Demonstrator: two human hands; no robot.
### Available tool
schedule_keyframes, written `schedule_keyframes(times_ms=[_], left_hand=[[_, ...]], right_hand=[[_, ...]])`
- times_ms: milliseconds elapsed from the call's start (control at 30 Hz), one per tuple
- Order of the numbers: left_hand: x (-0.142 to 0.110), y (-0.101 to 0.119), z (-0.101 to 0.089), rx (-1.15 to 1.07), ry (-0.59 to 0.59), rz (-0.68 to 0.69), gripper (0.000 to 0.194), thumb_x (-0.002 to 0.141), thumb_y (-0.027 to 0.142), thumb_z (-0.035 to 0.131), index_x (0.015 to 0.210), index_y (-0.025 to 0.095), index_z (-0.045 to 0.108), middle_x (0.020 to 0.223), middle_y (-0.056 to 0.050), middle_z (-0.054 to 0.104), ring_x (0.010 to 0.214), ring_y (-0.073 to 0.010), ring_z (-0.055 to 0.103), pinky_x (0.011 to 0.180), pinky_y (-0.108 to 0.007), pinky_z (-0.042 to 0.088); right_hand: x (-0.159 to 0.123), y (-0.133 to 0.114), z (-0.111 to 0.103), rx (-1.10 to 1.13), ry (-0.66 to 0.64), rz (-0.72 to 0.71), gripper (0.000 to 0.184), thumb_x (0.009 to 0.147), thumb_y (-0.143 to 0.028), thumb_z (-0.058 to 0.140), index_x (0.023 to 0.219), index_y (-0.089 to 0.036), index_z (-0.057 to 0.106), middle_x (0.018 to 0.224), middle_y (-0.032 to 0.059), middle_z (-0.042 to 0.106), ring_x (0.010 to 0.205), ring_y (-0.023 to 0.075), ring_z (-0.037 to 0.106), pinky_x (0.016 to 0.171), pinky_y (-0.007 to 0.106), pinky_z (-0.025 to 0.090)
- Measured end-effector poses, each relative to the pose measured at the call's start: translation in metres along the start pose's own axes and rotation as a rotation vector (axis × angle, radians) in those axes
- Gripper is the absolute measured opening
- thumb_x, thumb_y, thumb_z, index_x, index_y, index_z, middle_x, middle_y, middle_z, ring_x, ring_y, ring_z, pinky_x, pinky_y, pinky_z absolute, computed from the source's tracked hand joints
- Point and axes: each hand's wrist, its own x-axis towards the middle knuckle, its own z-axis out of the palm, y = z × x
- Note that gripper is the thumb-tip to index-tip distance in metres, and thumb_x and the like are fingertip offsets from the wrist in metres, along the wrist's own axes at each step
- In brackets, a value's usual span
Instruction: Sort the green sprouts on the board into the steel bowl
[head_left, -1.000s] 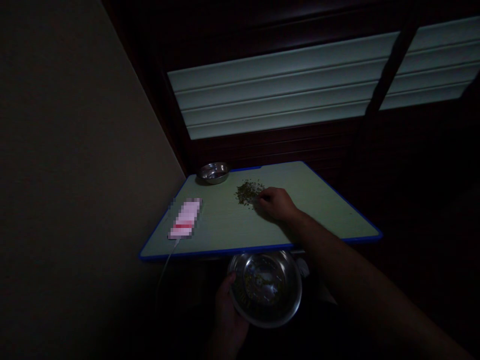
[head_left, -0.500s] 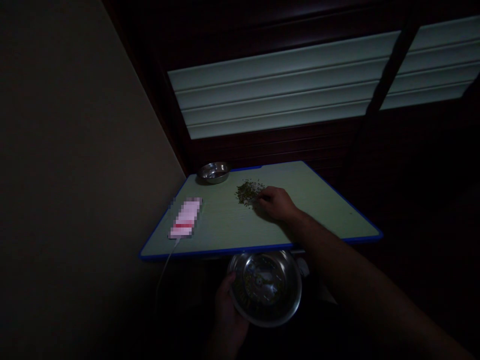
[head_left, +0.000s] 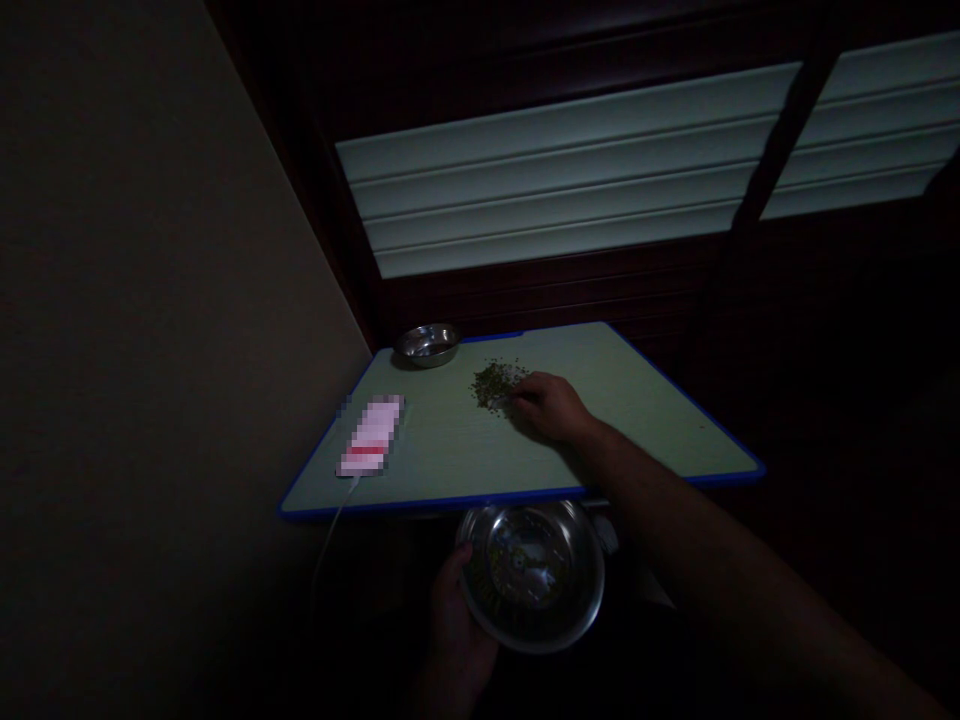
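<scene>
My left hand (head_left: 459,610) grips the left rim of a shiny metal bowl (head_left: 585,600), thumb over the edge. The bowl is tilted toward me just below the table's near edge, with some small greenish bits in its bottom. On the pale green tabletop (head_left: 630,410) lies a loose pile of small dark green, bean-like grains (head_left: 491,382), with whitish bits among them. My right hand (head_left: 549,405) reaches in from the right, its fingers pinched together at the pile's right edge. Whatever is between those fingertips is too small and dark to make out.
A smaller metal bowl (head_left: 428,346) stands at the table's back left corner. Nearer, on the left, lies a phone (head_left: 371,436) with a lit, blurred screen and a white cable (head_left: 332,535) hanging over the edge. A wall (head_left: 225,300) and dark slatted panels (head_left: 570,180) bound the table.
My right hand has shifted very slightly left at the edge of the pile. The bowl in my left hand stays almost in place.
</scene>
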Motion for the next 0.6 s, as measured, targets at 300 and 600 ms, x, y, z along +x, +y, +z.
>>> schedule_keyframes(times_ms=[300,600], left_hand=[[-0.0009,0.0007,0.0006,0.011,0.014,0.002,0.012,0.074,0.021,0.063,0.076,0.015,0.073,0.074,-0.008,0.076,0.077,-0.0255,0.070,0.085,-0.042,0.051],[-0.0020,0.0010,0.0033,0.046,0.019,0.009,0.015,0.076,0.022,0.060,0.074,0.014,0.072,0.071,-0.008,0.075,0.078,-0.0260,0.070,0.086,-0.044,0.050]], right_hand=[[-0.0006,0.0001,-0.0006,0.055,0.007,-0.021,0.017,0.078,-0.021,0.059,0.086,-0.019,0.073,0.084,0.0045,0.069,0.078,0.0163,0.060,0.075,0.027,0.044],[0.0008,0.0022,0.0042,0.054,-0.013,-0.046,0.015,0.079,-0.024,0.062,0.088,-0.021,0.075,0.086,0.0052,0.070,0.081,0.0171,0.060,0.077,0.029,0.044]])
